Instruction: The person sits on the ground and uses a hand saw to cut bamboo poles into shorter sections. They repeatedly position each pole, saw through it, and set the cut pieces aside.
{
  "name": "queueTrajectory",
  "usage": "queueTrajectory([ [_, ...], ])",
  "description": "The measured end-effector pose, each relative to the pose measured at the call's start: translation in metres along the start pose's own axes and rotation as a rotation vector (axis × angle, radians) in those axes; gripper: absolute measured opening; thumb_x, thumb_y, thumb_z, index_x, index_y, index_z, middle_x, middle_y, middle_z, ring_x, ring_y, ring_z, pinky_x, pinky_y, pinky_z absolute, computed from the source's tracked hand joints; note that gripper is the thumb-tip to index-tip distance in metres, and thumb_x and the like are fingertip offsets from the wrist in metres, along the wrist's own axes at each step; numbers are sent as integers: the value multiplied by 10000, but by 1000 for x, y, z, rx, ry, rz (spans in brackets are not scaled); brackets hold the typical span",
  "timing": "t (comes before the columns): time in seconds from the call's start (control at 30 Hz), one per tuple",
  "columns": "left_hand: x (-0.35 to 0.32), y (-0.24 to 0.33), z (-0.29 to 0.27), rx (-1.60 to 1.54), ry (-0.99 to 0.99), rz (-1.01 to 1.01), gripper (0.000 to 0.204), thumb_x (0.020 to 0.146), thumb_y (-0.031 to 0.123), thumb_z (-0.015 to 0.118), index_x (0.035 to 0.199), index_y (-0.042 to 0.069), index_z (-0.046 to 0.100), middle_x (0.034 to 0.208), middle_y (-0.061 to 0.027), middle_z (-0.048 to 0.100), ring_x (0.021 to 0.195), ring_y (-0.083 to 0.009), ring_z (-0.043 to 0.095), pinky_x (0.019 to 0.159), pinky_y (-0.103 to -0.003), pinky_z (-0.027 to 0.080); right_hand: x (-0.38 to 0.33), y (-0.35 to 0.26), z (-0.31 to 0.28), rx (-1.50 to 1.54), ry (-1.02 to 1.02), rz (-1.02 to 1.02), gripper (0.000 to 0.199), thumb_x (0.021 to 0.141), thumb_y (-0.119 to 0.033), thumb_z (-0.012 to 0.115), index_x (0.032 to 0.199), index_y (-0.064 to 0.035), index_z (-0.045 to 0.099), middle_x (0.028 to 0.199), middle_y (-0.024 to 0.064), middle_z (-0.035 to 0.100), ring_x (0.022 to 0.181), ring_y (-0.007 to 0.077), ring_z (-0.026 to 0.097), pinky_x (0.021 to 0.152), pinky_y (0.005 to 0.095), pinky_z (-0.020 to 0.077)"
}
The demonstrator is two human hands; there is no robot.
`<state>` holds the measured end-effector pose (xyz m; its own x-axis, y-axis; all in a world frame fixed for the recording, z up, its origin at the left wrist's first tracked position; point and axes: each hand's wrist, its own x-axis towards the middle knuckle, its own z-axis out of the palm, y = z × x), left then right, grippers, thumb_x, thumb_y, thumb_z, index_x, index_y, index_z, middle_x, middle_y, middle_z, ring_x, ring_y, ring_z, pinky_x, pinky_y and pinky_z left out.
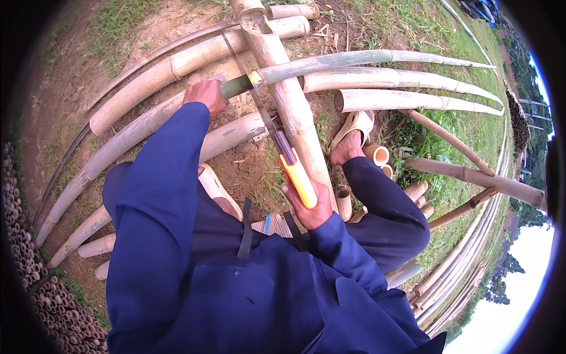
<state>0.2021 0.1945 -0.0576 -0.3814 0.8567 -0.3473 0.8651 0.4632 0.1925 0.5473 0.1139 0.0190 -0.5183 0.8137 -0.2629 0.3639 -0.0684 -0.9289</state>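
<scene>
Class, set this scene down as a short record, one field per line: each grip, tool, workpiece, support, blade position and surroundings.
Left grip: closed on the green bamboo section
Right grip: closed round the saw's yellow handle
Tool: saw
Workpiece: long bamboo pole
Support: thicker bamboo crossing beneath
Blade position: between green section and long pole; cut depth unclear
Surroundings: other bamboo poles, grass, sandals

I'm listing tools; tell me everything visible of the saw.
The saw has a long, thin, greyish blade, seemingly metal, and a yellow-orange handle, with a dark section between. It slants, handle low in the picture, tip toward upper left. The right grip closes round the handle; the blade crosses the bamboo beside a pale cut face. Its teeth are too small to make out.
</scene>
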Motion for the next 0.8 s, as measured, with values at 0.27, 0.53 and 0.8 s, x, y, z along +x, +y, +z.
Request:
queueTrajectory([
  [0.27,-16,8,16,-15,-64,-30,388,811,228,685,1137,24,728,1079,-242,738,1026,-390,726,949,-470,567,-20,-13,-12,-61,-13,87,116,933,-71,726,968,26,674,703,53,615,630,119,547,612,307,481],
  [0.53,-11,5,0,-9,-29,0,404,804,253,704,1123,6,730,1087,-241,737,1040,-383,725,961,-467,566,10,-5,4,2,-10,4,139,948,-95,738,958,18,658,703,23,560,663,97,494,610,305,443],
  [0.8,-7,2,16,-23,-35,-40,385,804,218,690,1130,17,728,1047,-242,742,1017,-387,729,947,-459,572,-33,12,-11,-63,14,72,129,916,-58,743,1011,20,703,783,81,687,698,125,615,680,313,513],
])
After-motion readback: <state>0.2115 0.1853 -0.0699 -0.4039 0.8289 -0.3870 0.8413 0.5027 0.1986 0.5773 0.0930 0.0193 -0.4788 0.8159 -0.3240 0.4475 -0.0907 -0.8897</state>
